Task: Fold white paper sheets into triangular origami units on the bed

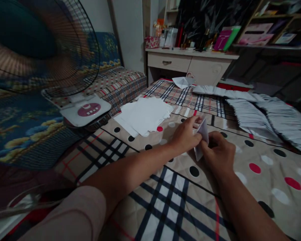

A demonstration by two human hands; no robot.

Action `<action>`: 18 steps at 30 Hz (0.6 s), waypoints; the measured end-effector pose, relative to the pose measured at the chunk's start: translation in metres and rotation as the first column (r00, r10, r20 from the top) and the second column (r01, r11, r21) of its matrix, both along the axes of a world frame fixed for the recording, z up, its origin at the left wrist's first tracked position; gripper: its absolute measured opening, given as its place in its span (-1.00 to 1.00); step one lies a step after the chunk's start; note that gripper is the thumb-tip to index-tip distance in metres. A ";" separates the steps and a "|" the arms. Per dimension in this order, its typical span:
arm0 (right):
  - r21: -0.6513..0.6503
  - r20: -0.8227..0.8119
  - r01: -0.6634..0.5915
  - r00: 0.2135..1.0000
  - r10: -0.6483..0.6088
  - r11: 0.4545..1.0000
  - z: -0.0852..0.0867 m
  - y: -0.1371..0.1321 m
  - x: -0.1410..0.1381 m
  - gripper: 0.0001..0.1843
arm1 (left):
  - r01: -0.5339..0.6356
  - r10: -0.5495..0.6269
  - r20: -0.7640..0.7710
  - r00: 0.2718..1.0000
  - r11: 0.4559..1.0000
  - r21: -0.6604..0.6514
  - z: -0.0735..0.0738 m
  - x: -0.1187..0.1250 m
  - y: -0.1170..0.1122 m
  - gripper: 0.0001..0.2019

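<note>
Both my hands meet over a patterned bedsheet (165, 201) and pinch one small folded piece of white paper (202, 134). My left hand (185, 135) grips its upper left edge with closed fingers. My right hand (219, 154) is closed on its lower right side, thumb pressed on the fold. The paper stands partly upright between them, and its lower corner touches the sheet. A loose stack of flat white sheets (145, 115) lies just beyond my left hand.
Long overlapping rows of folded white papers (261, 112) run along the right of the bed. One folded paper piece (182, 81) sits at the far edge. A running fan (40, 47) with a white base (86, 108) stands at left. A cluttered desk (190, 62) is behind.
</note>
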State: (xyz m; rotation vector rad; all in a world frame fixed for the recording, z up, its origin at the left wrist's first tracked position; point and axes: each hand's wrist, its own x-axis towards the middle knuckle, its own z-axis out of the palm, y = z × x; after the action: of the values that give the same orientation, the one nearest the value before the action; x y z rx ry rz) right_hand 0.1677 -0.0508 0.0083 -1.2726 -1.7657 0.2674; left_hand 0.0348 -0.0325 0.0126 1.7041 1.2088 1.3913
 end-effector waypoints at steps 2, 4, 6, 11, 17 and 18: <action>-0.002 0.040 -0.069 0.997 0.069 0.998 0.001 -0.001 -0.002 -0.89 | 0.006 -0.007 -0.049 0.999 1.000 -0.014 0.005 -0.005 0.002 -0.45; -0.012 0.019 -0.101 0.995 0.102 0.995 0.001 -0.001 -0.003 -0.91 | 0.021 -0.022 -0.096 0.995 1.000 -0.013 0.011 -0.010 0.003 -0.53; -0.044 -0.031 -0.106 0.994 0.105 0.993 0.000 -0.001 -0.003 -0.93 | 0.008 -0.009 -0.144 0.989 1.000 -0.004 0.016 -0.014 0.002 -0.59; -0.078 -0.025 -0.046 0.999 0.045 0.996 0.003 -0.001 -0.004 -0.92 | -0.057 0.076 -0.297 0.952 0.996 0.071 0.025 -0.015 -0.003 -0.57; -0.113 -0.047 -0.007 0.999 0.002 0.994 0.001 -0.001 -0.004 -0.75 | -0.028 0.093 -0.465 0.880 0.989 0.146 0.031 -0.010 -0.009 -0.54; -0.110 -0.030 -0.006 1.000 0.003 0.994 0.000 0.000 -0.004 -0.75 | -0.018 0.091 -0.503 0.859 0.989 0.148 0.032 -0.010 -0.010 -0.54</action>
State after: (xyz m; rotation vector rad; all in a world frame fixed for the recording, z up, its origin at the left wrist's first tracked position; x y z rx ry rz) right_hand 0.1639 -0.0508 0.0086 -1.3358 -1.7487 0.3896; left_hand 0.0252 -0.0420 0.0447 2.2462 1.4747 1.1024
